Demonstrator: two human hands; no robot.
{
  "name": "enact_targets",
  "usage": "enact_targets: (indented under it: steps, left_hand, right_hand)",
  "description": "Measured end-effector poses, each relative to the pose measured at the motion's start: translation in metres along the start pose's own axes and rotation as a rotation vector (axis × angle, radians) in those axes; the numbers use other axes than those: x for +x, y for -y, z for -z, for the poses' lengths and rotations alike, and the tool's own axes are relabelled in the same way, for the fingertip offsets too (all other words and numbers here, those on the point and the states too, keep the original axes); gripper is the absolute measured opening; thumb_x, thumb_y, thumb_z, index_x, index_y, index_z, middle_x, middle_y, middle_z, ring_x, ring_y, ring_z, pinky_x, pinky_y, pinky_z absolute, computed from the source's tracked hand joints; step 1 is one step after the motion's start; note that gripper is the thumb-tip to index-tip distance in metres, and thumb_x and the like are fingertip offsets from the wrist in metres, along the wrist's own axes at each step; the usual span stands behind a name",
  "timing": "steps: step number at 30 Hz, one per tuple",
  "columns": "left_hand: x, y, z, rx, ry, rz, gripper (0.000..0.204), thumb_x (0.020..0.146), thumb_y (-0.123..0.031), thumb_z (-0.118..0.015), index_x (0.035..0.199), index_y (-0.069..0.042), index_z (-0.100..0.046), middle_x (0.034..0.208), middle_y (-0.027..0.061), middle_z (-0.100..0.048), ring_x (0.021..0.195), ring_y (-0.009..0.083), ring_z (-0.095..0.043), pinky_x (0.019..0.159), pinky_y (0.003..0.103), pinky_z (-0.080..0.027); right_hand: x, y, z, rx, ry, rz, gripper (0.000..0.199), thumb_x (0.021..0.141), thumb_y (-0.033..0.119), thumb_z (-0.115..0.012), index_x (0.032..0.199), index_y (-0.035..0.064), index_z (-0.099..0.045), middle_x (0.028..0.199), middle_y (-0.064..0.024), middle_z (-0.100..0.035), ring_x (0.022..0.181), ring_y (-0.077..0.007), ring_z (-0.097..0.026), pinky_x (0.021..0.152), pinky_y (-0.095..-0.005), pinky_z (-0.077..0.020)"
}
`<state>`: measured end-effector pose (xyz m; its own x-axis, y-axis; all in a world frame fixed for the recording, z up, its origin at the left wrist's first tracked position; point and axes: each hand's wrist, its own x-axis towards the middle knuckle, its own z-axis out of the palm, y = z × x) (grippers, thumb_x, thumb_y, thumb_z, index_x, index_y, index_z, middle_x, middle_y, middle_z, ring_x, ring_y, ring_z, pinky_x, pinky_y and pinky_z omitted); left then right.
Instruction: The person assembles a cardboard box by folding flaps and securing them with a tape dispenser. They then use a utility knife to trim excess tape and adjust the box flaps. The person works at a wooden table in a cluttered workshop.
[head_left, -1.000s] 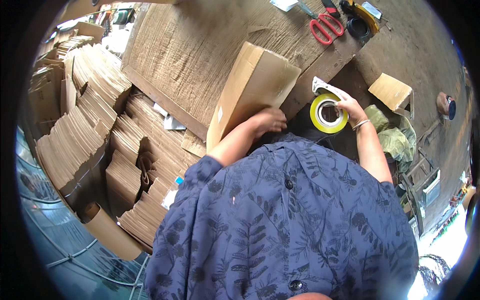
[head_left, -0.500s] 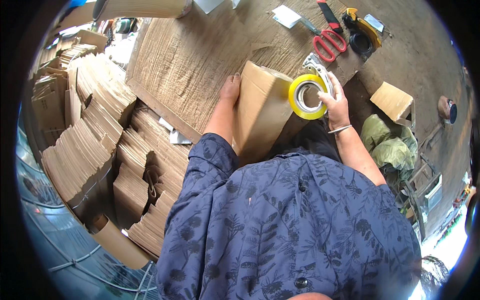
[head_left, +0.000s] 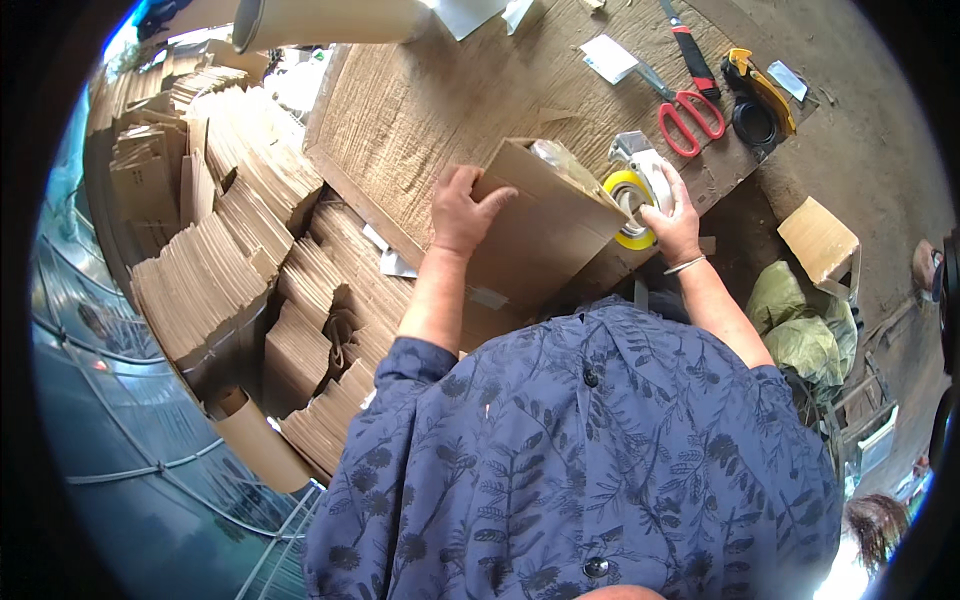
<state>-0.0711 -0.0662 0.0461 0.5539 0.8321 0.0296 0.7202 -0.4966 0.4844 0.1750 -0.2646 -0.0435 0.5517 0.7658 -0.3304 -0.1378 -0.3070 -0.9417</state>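
A brown cardboard box (head_left: 545, 235) stands tilted at the table's near edge, a broad side turned up toward me. Clear, crinkled plastic (head_left: 565, 160) shows along its far right edge; what lies beneath cannot be made out. My left hand (head_left: 465, 212) is closed on the box's upper left corner, thumb across the board and fingers bent. In my right hand (head_left: 675, 222) is a white tape dispenser (head_left: 650, 175) with a yellow-edged roll of tape (head_left: 628, 190). The roll is right beside the box's right edge; whether they touch is unclear.
Red-handled scissors (head_left: 690, 122), a red-and-black knife (head_left: 695, 62) and a yellow-and-black tape dispenser (head_left: 760, 100) lie on the wooden table (head_left: 400, 130). Flattened cardboard stacks (head_left: 205, 280) fill the left. A small open carton (head_left: 818, 245) and green sacking (head_left: 800, 320) are at right.
The box has turned, bringing a broad side up and plastic into view at its edge. My left thumb has come over the board. The tape dispenser has turned, its roll now seen more edge-on.
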Motion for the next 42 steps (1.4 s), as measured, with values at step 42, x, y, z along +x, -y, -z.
enact_targets:
  steps: [42]
  left_hand:
    - [0.013,-0.017,-0.028,-1.279,-0.075,1.434,0.019,0.093,-0.022,-0.06,0.087,-0.003,-0.064,0.07,0.0012,-0.058,0.059,0.0111,-0.053,0.054,0.026,-0.047]
  right_hand:
    - [0.172,0.032,0.042,-0.06,1.159,-0.189,0.078,0.062,0.003,-0.06,0.139,-0.0011,-0.048,0.145,-0.0132,-0.047,0.134,-0.0196,-0.043,0.115,-0.0319,-0.0286]
